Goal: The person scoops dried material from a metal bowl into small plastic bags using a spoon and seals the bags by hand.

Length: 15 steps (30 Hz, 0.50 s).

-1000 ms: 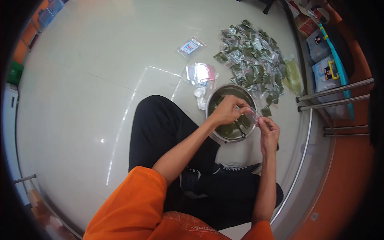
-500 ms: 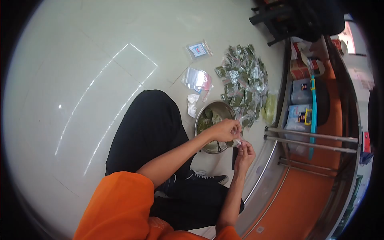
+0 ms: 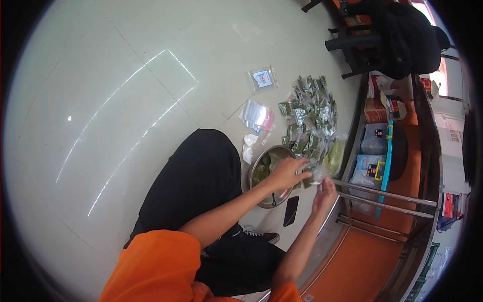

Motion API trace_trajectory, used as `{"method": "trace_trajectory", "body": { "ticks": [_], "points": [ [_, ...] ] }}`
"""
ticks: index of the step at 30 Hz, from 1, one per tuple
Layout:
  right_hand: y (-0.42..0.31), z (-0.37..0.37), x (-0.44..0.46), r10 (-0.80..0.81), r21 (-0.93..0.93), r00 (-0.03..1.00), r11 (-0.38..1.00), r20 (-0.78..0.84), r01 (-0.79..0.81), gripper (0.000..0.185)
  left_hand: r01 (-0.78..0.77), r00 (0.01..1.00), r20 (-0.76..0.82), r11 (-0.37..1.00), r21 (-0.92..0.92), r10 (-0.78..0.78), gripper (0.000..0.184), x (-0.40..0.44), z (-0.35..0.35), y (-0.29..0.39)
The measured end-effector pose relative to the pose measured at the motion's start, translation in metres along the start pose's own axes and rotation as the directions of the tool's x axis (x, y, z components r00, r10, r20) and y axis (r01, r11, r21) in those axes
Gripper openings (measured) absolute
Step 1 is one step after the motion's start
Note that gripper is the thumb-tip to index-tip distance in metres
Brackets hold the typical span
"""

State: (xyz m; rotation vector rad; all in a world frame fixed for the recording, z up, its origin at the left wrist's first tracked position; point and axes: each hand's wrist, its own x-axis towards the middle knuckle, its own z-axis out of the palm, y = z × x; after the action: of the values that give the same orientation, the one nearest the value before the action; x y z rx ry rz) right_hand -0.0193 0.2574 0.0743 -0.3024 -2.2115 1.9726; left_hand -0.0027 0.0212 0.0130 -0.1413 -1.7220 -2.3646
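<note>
My left hand (image 3: 288, 173) reaches over the rim of a metal pot (image 3: 252, 173) with its thumb and fingers apart. The thumb is beside a small clear plastic bag (image 3: 319, 174), and I cannot tell whether it touches. My right hand (image 3: 325, 195) pinches that bag between thumb and fingers. In the pot are green contents and a dark-handled utensil (image 3: 274, 200), partly hidden by my left forearm. Just beyond my hands lies a pile of clear bags with green contents (image 3: 309, 113).
A phone (image 3: 291, 211) lies beside the pot. Crumpled white tissue (image 3: 248, 147), a stack of flat zip bags (image 3: 257, 117) and another bag pack (image 3: 262, 79) lie on the floor. A yellow-green bag (image 3: 334, 158) sits by a metal-railed shelf (image 3: 387, 194). A black chair (image 3: 357, 43) stands behind.
My hands have moved apart, the left thumb now spread from the fingers. The small bag stays with my right hand. The view has shifted, uncovering the phone.
</note>
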Motion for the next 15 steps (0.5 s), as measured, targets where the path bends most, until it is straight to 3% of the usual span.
{"method": "trace_trajectory", "body": {
  "ticks": [1,2,3,4,5,6,8,9,11,12,13,14,15],
  "points": [
    [0.006,-0.007,0.024,0.018,0.035,0.994,0.999,-0.107,-0.014,0.021,0.074,0.997,0.029,0.992,0.099,-0.077,0.035,0.004,-0.003,0.0],
    [0.014,-0.012,0.046,0.021,0.03,0.994,0.999,-0.103,-0.018,0.021,0.145,0.986,0.05,0.969,0.199,-0.158,0.033,0.007,-0.006,0.001],
    [0.024,-0.014,0.067,0.043,-0.121,0.964,0.99,-0.261,-0.076,0.027,0.148,0.986,0.044,0.969,0.196,-0.16,0.033,0.008,-0.008,0.005],
    [0.029,-0.009,0.081,0.035,-0.256,0.911,0.955,-0.412,-0.152,0.034,0.284,0.931,0.15,0.918,0.279,-0.333,0.03,0.01,-0.011,0.008],
    [0.036,-0.004,0.092,0.008,-0.376,0.939,0.915,-0.344,-0.145,0.042,0.394,0.835,0.235,0.839,0.375,-0.497,0.029,0.013,-0.014,0.011],
    [0.039,0.015,0.096,-0.033,-0.417,0.981,0.908,-0.189,-0.05,0.041,0.395,0.838,0.225,0.838,0.378,-0.497,0.029,0.01,-0.012,0.006],
    [0.03,0.085,0.086,-0.055,-0.484,0.991,0.868,0.125,0.109,0.039,0.149,0.931,0.183,0.787,0.599,-0.315,0.026,-0.006,-0.003,-0.008],
    [0.026,0.124,0.08,-0.029,-0.517,0.963,0.839,0.267,0.168,0.037,0.177,0.911,0.211,0.797,0.577,-0.355,0.027,-0.008,-0.002,-0.008],
    [0.051,0.171,0.093,0.195,-0.618,0.904,0.781,0.38,0.091,0.034,0.145,0.869,0.278,0.747,0.649,-0.41,0.028,-0.006,-0.01,0.01],
    [0.068,0.192,0.096,0.203,-0.638,0.888,0.76,0.413,0.123,0.035,0.097,0.832,0.329,0.7,0.707,-0.448,0.029,-0.005,-0.011,0.016],
    [0.091,0.205,0.112,0.298,-0.772,0.852,0.61,0.429,0.176,0.035,0.078,0.824,0.349,0.699,0.71,-0.447,0.029,-0.006,-0.01,0.011],
    [0.106,0.213,0.124,0.393,-0.868,0.818,0.436,0.421,0.237,0.035,0.183,0.806,0.307,0.707,0.683,-0.506,0.03,-0.006,-0.01,0.003],
    [0.108,0.222,0.118,0.259,-0.885,0.867,0.32,0.426,0.339,0.034,0.282,0.782,0.272,0.708,0.648,-0.561,0.032,-0.005,-0.009,-0.001]
  ]
}}
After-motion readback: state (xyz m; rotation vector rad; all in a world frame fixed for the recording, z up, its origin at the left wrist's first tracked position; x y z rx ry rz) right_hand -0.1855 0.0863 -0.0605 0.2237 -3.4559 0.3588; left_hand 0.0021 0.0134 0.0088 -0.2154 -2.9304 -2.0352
